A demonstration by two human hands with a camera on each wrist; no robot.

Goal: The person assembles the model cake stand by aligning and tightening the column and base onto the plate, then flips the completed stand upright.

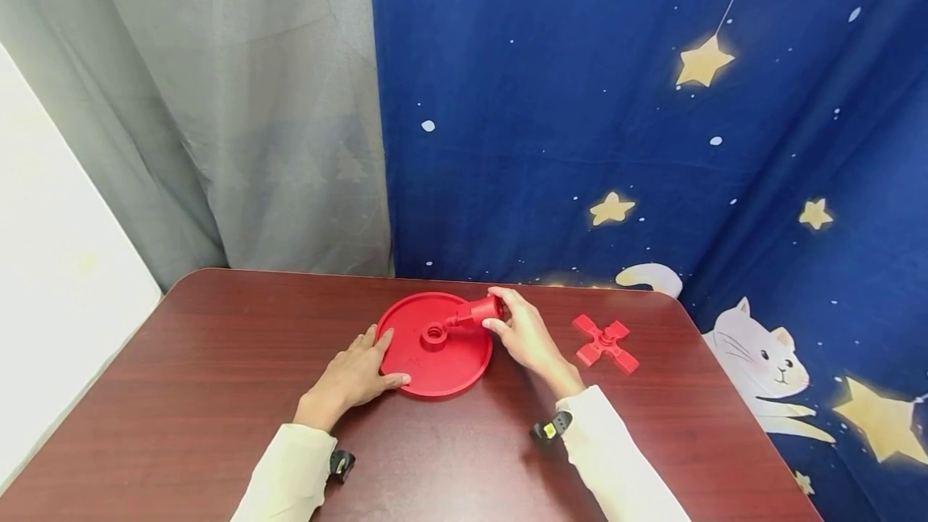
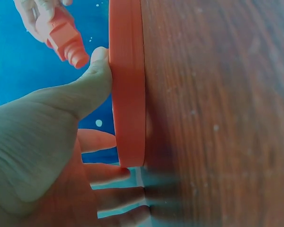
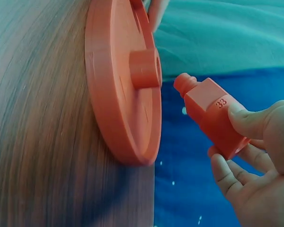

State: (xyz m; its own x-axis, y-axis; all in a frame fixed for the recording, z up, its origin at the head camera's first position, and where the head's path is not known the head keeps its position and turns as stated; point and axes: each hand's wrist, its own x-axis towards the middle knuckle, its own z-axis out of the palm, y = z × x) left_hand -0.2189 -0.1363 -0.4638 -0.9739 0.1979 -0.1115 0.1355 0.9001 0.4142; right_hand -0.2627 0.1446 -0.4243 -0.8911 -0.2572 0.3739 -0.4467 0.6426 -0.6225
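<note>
A round red tray-like disc (image 1: 406, 365) with a raised rim lies on the table; a threaded round socket (image 1: 434, 336) stands up at its middle. My left hand (image 1: 355, 373) rests at the disc's left edge, fingers spread and thumb on the rim. In the right wrist view, my right hand (image 3: 270, 151) pinches a red post-like part (image 3: 213, 111) between thumb and fingers. This part has a faceted body marked "33" and a threaded end. It is tilted above the disc, its threaded end pointing toward the socket but apart from it.
A red cross-shaped piece (image 1: 606, 342) with a raised centre lies on the table (image 1: 217, 393) to the right of my right hand. Behind the table's back edge hang a grey curtain (image 1: 290, 103) and a blue starry curtain (image 1: 522, 103).
</note>
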